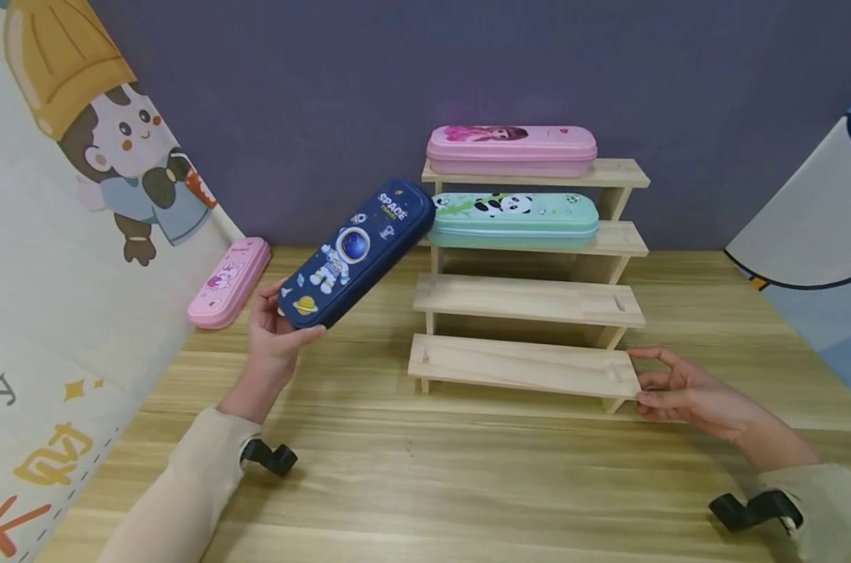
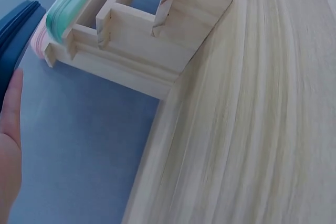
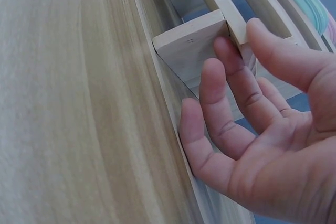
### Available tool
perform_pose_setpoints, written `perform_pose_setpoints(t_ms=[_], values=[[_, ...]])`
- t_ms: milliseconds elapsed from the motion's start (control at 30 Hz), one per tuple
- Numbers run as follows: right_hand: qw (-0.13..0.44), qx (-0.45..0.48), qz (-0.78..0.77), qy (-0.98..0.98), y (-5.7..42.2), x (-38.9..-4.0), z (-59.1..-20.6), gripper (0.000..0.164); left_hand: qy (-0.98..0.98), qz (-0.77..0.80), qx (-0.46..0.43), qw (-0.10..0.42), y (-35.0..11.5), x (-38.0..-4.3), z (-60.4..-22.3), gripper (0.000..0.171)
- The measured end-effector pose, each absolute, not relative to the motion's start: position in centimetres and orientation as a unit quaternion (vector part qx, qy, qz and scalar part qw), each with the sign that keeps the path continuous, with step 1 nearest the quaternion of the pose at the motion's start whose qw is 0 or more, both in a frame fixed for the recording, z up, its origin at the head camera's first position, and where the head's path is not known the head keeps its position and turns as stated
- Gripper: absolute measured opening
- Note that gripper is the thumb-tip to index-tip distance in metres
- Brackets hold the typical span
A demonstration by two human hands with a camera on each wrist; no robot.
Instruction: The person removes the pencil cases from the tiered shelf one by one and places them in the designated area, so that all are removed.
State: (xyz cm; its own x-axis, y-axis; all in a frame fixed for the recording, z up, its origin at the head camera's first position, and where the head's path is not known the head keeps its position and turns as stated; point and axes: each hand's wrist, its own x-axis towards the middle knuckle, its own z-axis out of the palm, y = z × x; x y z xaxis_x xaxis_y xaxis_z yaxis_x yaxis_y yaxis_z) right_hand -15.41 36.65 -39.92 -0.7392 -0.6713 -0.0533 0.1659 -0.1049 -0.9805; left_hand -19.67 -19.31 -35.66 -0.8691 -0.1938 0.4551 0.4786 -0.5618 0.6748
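Running wide between two sleeved forearms [image 1: 186, 477], the wood-grained surface [image 1: 425, 485] leaves open room in front of a stepped wooden stand [image 1: 527, 301]; the right hand [image 1: 686, 395] is at the right end of its lowest shelf [image 1: 517, 363], fingers curled and clamped on the plank's edge; across from it, the left hand [image 1: 274, 328] has thumb and fingers clamped on the lower end of a navy pencil case [image 1: 355, 250]; that case is tilted in the air over open surface left of the stand, its upper end overlapping the left tip of a teal panda case [image 1: 513, 220] in the head view, though I cannot tell whether they touch; a pink rabbit case [image 1: 230, 283] lies beside the surface's left edge; farther up, the panda case sits on the second shelf down, and another pink case [image 1: 512, 152] on the top shelf, both stopping short of the right ends; behind rises a dark wall [image 1: 292, 102].
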Motion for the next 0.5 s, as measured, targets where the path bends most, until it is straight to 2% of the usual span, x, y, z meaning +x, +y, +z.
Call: perform_pose_setpoints(t_ms=[267,500], values=[[0.294,-0.220,-0.717,0.593,36.57,-15.43,-39.85,0.061,-0.439,-0.866,-0.105,0.216,-19.45,-19.90,-35.65,0.074],[0.294,-0.220,-0.716,0.594,36.60,-15.41,-39.99,0.062,-0.496,-0.844,-0.022,0.206,-20.16,-20.19,-36.16,0.069]])
